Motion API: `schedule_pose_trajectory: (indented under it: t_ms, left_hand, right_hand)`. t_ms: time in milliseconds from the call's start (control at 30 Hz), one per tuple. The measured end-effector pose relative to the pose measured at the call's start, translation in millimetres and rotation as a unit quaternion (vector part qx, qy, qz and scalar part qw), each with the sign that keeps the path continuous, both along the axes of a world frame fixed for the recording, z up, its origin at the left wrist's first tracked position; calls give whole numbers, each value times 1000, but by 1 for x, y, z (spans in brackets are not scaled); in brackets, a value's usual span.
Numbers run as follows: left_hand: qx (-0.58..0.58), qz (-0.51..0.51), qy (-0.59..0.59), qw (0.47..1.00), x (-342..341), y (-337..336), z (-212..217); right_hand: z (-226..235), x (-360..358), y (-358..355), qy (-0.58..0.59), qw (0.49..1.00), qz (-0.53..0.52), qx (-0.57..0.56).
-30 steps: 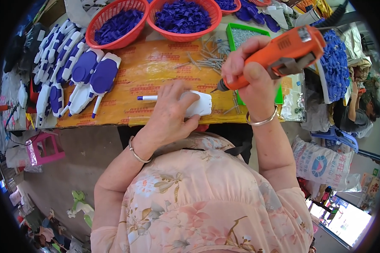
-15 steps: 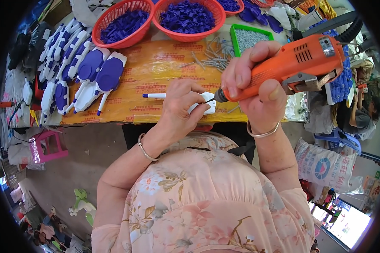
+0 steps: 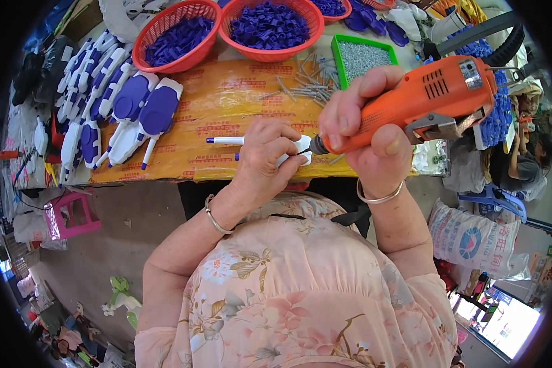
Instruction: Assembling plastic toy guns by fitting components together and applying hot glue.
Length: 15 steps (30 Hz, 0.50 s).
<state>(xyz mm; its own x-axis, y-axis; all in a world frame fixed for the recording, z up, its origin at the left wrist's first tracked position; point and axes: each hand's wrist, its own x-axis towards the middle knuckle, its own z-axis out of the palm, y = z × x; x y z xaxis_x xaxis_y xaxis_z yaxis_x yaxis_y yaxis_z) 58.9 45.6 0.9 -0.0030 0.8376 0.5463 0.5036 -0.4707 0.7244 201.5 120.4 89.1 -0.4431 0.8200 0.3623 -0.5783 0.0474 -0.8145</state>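
Observation:
My left hand (image 3: 264, 153) is closed around a white plastic piece (image 3: 304, 145) lying at the table's front edge, thumb and fingers pinched beside the bit. A slim white rod with a dark blue end (image 3: 227, 140) sticks out to the left of this hand. In my right hand (image 3: 377, 162) is an orange electric screwdriver (image 3: 420, 92), tilted so that its dark nose points down and left. Its thin bit reaches the white piece by my left fingertips. Whether a screw sits under the bit is hidden by the fingers.
Red baskets of purple parts (image 3: 184, 40) (image 3: 270, 27) stand at the back. A green tray (image 3: 365, 58) holds small metal pieces, with loose metal pins (image 3: 313, 86) beside it. White-and-purple assemblies (image 3: 159, 110) are piled left. A pink stool (image 3: 73, 214) stands on the floor.
The screwdriver has shifted slightly left, its nose a little lower against the white piece. My left thumb and fingers have closed in a bit; a dark blue end now shows below the rod.

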Motion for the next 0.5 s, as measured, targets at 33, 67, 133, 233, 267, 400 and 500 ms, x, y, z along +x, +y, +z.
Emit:
schedule_pose_trajectory:
  t_ms: [33, 67, 133, 233, 267, 400, 500]
  left_hand:
    - [4, 2, -1, 1000, 0, 0, 0]
    - [4, 2, -1, 1000, 0, 0, -1]
    - [13, 2, -1, 1000, 0, 0, -3]
    - [15, -5, 2, 1000, 0, 0, -3]
    - [15, -6, 3, 1000, 0, -1, -4]
    - [11, -6, -4, 1000, 1, -2, -6]
    - [-13, 8, 16, 1000, 2, -5, -1]
  right_hand:
    - [1, -1, -1, 3, 1000, 0, -4]
    - [1, -1, -1, 5, 1000, 1, -7]
    - [0, -1, -2, 8, 1000, -1, -9]
    - [-3, 0, -1, 11, 1000, -4, -9]
    - [-3, 0, -1, 10, 1000, -5, -7]
    - [-1, 0, -4, 11, 1000, -10, 0]
    - [-2, 0, -5, 23, 1000, -13, -9]
